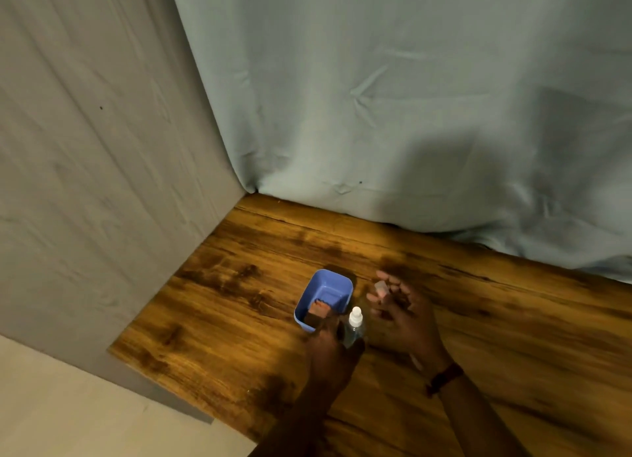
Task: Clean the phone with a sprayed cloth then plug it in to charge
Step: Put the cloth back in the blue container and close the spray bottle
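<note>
Spray bottle gripped in the left hand beside the tub; right hand holds a small pale cap.

A grey fabric panel [85,149] stands at far left along the edge of the wooden bench [239,285]. Near mid-bench sits a blue tub [304,314], open-topped, with a folded brown-orange cloth [319,311] lying inside at its near end. Just right of the tub, the left hand [330,350] is curled round the lower body of a clear spray bottle [355,323], upright, its white nozzle exposed. Further right, the right hand [407,314] is raised off the bench, blurred, fingers partly bent, fingertips pinching the cap [380,288]. A dark wristband [444,378] is on that wrist. A blue-grey curtain [410,114] hangs behind.
</note>
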